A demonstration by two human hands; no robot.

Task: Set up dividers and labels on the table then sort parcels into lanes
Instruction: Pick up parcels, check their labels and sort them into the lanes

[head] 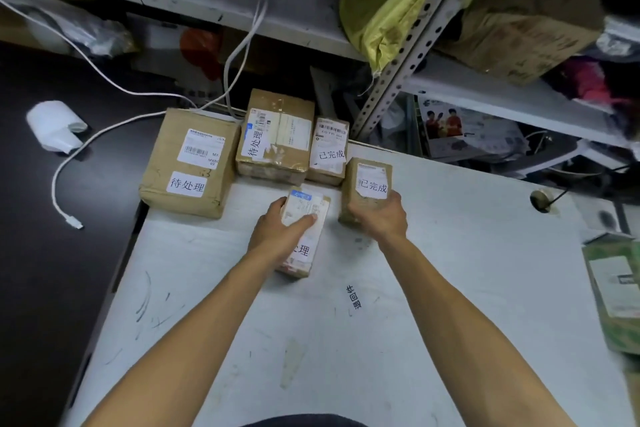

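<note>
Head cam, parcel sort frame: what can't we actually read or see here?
- Parcel under the left hand: its label's first characters are covered by the hand; only the last shows.
- Right hand: fingertips hidden behind its parcel.
- Barcode text on the large parcel: too small.
- Green package: cut off by the right edge.
- Shelf contents: blurred.

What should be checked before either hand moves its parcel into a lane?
1. Left hand has a grip on the small brown cardboard parcel with the white shipping label: ok.
2. Right hand has a grip on the brown cardboard parcel labelled 已完成: ok.
3. Left parcel's label readable: not ok, the hand covers part of it.
4. Dividers set on the white table: not ok, none visible.
5. Printed lane label on the table present: ok.
6. Sorted parcels grouped at the far edge: ok.
</note>
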